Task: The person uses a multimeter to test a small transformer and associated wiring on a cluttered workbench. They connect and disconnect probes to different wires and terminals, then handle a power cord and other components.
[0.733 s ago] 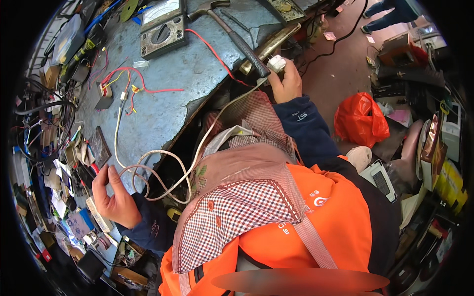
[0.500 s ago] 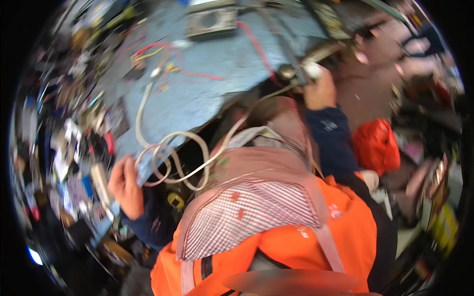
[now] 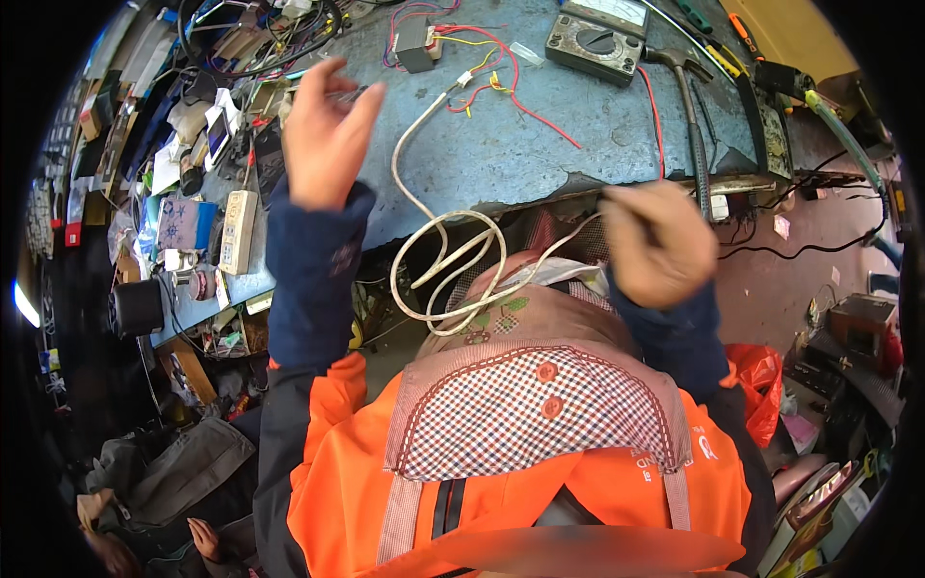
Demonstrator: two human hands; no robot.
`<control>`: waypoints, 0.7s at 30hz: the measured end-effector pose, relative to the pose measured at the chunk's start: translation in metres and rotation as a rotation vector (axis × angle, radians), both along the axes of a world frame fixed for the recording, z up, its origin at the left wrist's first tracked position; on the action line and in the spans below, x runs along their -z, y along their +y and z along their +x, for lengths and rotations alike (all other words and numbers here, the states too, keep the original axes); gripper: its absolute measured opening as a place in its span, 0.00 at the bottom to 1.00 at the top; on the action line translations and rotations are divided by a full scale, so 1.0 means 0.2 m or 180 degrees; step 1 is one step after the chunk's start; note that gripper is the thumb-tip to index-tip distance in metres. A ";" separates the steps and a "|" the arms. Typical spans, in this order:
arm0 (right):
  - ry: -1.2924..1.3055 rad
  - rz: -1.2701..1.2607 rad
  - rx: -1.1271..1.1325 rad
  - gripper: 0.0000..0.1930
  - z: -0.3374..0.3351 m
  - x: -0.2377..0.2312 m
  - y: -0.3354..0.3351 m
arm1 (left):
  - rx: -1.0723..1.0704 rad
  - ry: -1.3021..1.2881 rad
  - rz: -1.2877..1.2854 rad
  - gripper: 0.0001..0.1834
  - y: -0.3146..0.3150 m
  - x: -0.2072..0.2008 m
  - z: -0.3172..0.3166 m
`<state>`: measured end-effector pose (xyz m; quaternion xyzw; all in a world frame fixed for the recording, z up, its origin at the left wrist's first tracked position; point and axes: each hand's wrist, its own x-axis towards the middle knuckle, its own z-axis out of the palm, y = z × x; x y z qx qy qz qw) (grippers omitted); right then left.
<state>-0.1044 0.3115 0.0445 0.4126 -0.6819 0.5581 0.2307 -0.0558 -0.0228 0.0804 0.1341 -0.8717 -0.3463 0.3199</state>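
Fingers apart and holding nothing, my left hand [image 3: 328, 140] is raised over the left part of the blue bench. My right hand [image 3: 660, 241] is closed at the bench's front edge, slightly blurred. What its curled fingers hold, if anything, is hidden. A white cable [image 3: 400, 164] hangs in loose loops off the bench edge before my apron, and one stretch runs behind my right hand. Its upper end joins thin red and yellow wires at a white connector [image 3: 464, 79], near a small transformer [image 3: 416, 46]. A white block [image 3: 719, 206] sits under the edge, beside my right hand.
An analog multimeter [image 3: 595, 43] and a hammer [image 3: 696, 125] lie at the bench's right. A power strip [image 3: 237, 231] and mixed clutter crowd the left side. A red plastic bag [image 3: 756, 385] stands at lower right. Another person's hand [image 3: 203, 538] shows at lower left.
My left hand has let go of the white cable and risen over the bench, fingers spread. My right hand has come away from the white block by the hammer handle. The view has shifted.
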 end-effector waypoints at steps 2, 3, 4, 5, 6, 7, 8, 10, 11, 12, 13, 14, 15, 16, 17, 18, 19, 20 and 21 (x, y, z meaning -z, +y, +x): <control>0.0122 0.0026 -0.0536 0.10 -0.06 0.03 -0.20 | -0.0349 -0.0117 -0.1178 0.45 -0.08 0.10 -0.20; -0.0088 0.0072 -0.0558 0.09 -0.09 0.09 -0.28 | -0.0443 -0.0074 -0.1594 0.50 -0.12 0.16 -0.31; -0.0293 -0.0074 -0.0501 0.07 -0.12 0.13 -0.37 | -0.0625 -0.0223 -0.1652 0.51 -0.09 0.18 -0.38; -0.0275 0.0037 -0.0297 0.06 -0.15 0.19 -0.43 | -0.0732 -0.0288 -0.1719 0.50 -0.07 0.18 -0.44; -0.0258 0.0145 -0.0092 0.06 -0.17 0.22 -0.47 | -0.0841 -0.0351 -0.1785 0.49 -0.06 0.19 -0.49; -0.0091 0.0414 -0.0095 0.06 -0.17 0.22 -0.47 | -0.0901 -0.0416 -0.1777 0.48 -0.05 0.21 -0.52; 0.0077 0.0681 -0.0097 0.06 -0.16 0.21 -0.46 | -0.0962 -0.0482 -0.1769 0.47 -0.06 0.24 -0.54; -0.0061 0.0699 -0.0171 0.06 -0.16 0.19 -0.46 | -0.0982 -0.0578 -0.1714 0.46 -0.08 0.26 -0.58; -0.0166 0.0617 -0.0195 0.06 -0.16 0.19 -0.46 | -0.0942 -0.0609 -0.1667 0.46 -0.10 0.27 -0.60; -0.0272 0.0535 -0.0223 0.06 -0.17 0.19 -0.46 | -0.0906 -0.0642 -0.1622 0.46 -0.11 0.27 -0.61; -0.0278 0.0483 -0.0223 0.06 -0.17 0.20 -0.47 | -0.0893 -0.0588 -0.1653 0.44 -0.12 0.27 -0.62; -0.0273 0.0546 -0.0195 0.06 -0.17 0.20 -0.47 | -0.0889 -0.0628 -0.1686 0.43 -0.11 0.27 -0.63; -0.0267 0.0609 -0.0171 0.06 -0.17 0.20 -0.47 | -0.0888 -0.0671 -0.1719 0.42 -0.10 0.27 -0.65; -0.0256 0.0676 -0.0158 0.06 -0.17 0.20 -0.47 | -0.0898 -0.0714 -0.1746 0.41 -0.10 0.28 -0.65; -0.0224 0.0724 -0.0166 0.06 -0.17 0.19 -0.47 | -0.0784 -0.0664 -0.1813 0.41 -0.12 0.29 -0.65; -0.0257 0.0701 -0.0179 0.06 -0.17 0.19 -0.48 | -0.0670 -0.0615 -0.1880 0.41 -0.16 0.31 -0.66; -0.0287 0.0678 -0.0189 0.06 -0.17 0.19 -0.48 | -0.0556 -0.0561 -0.1946 0.41 -0.19 0.32 -0.66; -0.0318 0.0656 -0.0199 0.06 -0.17 0.19 -0.48 | -0.0388 -0.0405 -0.1960 0.41 -0.22 0.33 -0.66; -0.0383 0.0689 -0.0218 0.07 -0.17 0.19 -0.47 | -0.0220 -0.0247 -0.1973 0.41 -0.24 0.34 -0.66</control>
